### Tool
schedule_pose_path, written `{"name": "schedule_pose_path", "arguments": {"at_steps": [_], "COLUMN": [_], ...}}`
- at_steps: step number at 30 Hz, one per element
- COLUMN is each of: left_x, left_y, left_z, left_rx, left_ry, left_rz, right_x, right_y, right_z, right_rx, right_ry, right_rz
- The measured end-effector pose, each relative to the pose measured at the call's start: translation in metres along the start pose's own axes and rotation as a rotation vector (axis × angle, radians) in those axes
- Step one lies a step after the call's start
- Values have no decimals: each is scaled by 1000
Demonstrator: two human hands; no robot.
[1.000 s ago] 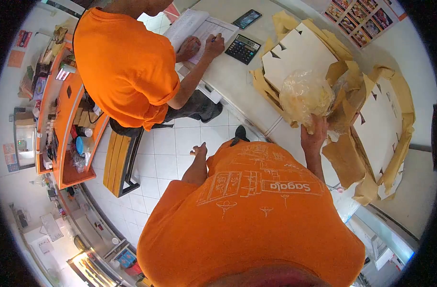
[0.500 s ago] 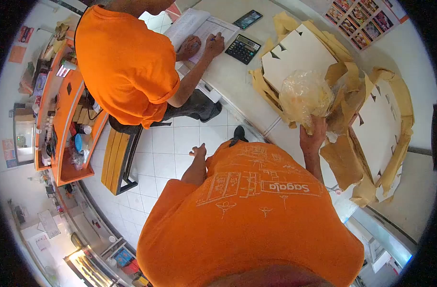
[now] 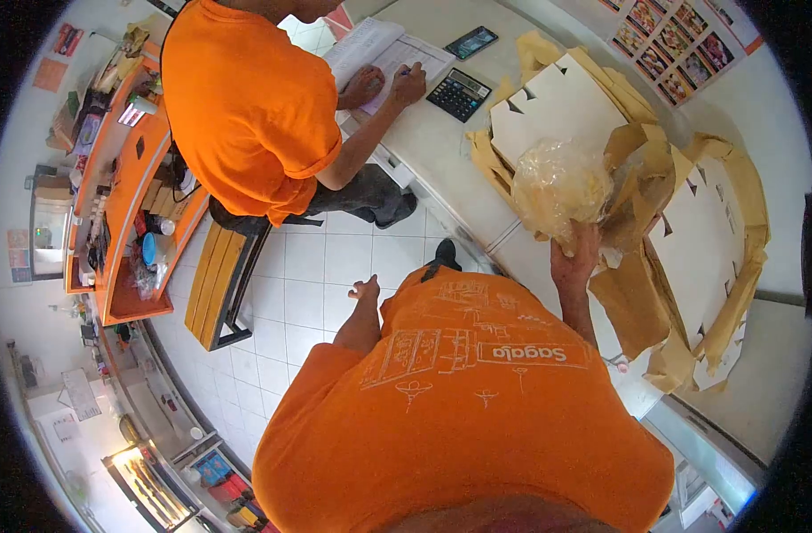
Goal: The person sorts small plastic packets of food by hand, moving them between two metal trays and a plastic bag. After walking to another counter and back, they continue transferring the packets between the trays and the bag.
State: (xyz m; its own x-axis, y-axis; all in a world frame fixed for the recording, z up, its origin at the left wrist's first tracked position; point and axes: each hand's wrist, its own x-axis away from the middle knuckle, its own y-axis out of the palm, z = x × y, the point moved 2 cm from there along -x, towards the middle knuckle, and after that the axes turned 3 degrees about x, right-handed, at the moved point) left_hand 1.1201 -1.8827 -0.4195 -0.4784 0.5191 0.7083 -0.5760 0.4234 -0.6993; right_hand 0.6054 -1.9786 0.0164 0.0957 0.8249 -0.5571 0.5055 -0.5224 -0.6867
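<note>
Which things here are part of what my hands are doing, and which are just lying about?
In hand:
right hand gripping the plastic bag
flat cardboard boxes beneath it

Lying about:
calculator
phone
paperwork a co-worker writes on
bench

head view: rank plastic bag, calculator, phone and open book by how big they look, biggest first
1. Plastic bag, held by the right hand; it is also nearer the camera.
2. Book.
3. Calculator.
4. Phone, close to the calculator, so those two are unsure.
</note>
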Motion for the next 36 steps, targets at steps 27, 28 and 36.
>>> {"name": "schedule_pose_path", "arguments": {"at_steps": [27, 28, 36], "left_x": [61, 63, 73], "left_y": [30, 26, 24], "left_z": [-65, -63, -52], "left_rx": [-474, -495, -386], "left_ry": [82, 85, 66], "left_rz": [-24, -36, 34], "right_x": [60, 58, 56], "right_y": [-32, -34, -34], "right_z": [-3, -7, -8], "right_rx": [-31, -19, -19], "right_ry": [-13, -12, -15], "right_rz": [3, 6, 4]}}
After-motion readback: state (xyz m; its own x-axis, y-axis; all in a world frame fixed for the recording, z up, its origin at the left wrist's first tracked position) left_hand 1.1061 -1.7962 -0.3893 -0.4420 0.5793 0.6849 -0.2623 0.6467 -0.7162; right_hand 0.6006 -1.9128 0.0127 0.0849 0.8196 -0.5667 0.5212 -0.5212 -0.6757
